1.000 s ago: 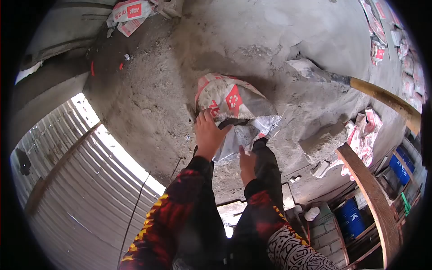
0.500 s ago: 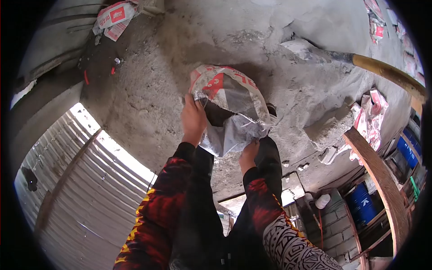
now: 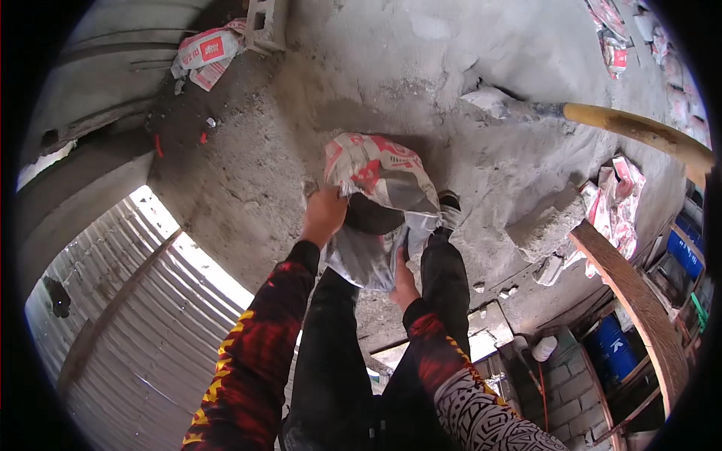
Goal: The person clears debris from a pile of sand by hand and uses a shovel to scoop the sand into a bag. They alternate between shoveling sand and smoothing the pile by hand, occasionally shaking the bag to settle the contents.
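Note:
A white paper cement bag [image 3: 380, 160] with red print is in front of my legs, its mouth open toward me and its inside dark. My left hand [image 3: 325, 216] is closed on the left edge of the bag's mouth. Lower and to the right, my right hand [image 3: 404, 279] grips the near edge, with some of its fingers hidden by the bag. The paper between my hands sags, and I cannot make out any contents. Just right of the bag, a shoe [image 3: 449, 210] shows in part.
A shovel [image 3: 639, 126] lies at upper right, its blade in grey powder. Rough concrete chunk [image 3: 547, 224], crumpled bag [image 3: 618, 207] and wooden plank [image 3: 635, 301] are on the right. Another bag [image 3: 210, 51] lies by a hollow block [image 3: 267, 26]. Corrugated sheeting [image 3: 128, 323] stands left.
The bag has come lower in view and its mouth has changed shape. My right hand has shifted down and left along its edge. The whole view has tilted slightly.

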Demonstrator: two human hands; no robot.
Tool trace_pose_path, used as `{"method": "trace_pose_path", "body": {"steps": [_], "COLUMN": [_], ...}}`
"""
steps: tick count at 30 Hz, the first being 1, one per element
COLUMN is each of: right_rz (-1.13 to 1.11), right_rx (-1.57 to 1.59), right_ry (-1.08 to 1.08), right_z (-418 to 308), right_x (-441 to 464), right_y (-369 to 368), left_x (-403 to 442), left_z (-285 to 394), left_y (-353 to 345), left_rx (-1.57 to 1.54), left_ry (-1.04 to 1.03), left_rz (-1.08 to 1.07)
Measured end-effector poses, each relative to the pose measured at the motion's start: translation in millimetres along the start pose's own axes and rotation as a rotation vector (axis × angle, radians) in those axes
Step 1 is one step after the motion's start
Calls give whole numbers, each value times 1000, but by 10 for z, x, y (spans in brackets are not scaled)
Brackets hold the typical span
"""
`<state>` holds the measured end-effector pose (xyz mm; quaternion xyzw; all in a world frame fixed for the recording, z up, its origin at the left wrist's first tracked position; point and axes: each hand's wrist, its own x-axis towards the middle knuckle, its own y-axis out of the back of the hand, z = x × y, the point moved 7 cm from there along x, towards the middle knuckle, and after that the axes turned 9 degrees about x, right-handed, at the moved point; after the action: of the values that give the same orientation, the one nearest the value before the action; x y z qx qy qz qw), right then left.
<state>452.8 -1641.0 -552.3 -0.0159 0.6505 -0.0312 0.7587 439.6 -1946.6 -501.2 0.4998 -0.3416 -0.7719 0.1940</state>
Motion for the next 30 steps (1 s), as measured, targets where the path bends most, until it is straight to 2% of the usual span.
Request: {"method": "trace_pose_path", "body": {"steps": [2, 6, 9, 11, 12, 14, 15, 17, 19, 21, 22, 23, 24, 25, 28, 30], "right_rz": [91, 23, 141, 257, 276, 284, 288, 285, 261, 273, 273, 283, 290, 291, 322, 104], "right_rx": [-300, -86, -64, -157, -158, -750, -749, -936, -882, -818, -819, -786, -752, -752, -943, -1113], "right_ry": [89, 291, 396, 473, 464, 608, 604, 568, 588, 482, 489, 482, 484, 505, 603, 527], "right_z": [-29, 12, -149, -335, -397, -484, -469, -530, -483, -514, -508, -502, -576, -679, -941, -987], "right_x": [-127, -144, -314, -554, -481, -510, -493, -319, -351, -371, -360, -307, -306, -315, -473, -512], "right_y": [68, 11, 3, -23, 0, 26, 57, -60, -49, -62, -32, 38, 9, -5, 101, 45], "left_x": [-155, -201, -153, -128, -40, -1, -36, 44, -28, -24, -9, 76, 136, 177, 180, 282], "left_z": [-17, -83, -87, -120, -148, -402, -435, -418, -407, -463, -560, -666, -448, -315, -258, -267], "left_y": [59, 249, 341, 319, 352, 402, 346, 280, 202, 169, 63, -76, 53, 103, 80, 147], "left_rx": [-20, -45, -70, 20, 15, -138, -137, 35, -9, -296, -300, -61, 177, 166, -10, -36], "left_ry": [-28, -60, -69, -276, -272, 45, 45, 31, 34, 215, 211, 70, -71, -82, 111, 132], "left_rz": [9, -15, -70, 80, 61, -84, -89, -67, -60, -127, -123, -54, 25, 39, 35, 37]}}
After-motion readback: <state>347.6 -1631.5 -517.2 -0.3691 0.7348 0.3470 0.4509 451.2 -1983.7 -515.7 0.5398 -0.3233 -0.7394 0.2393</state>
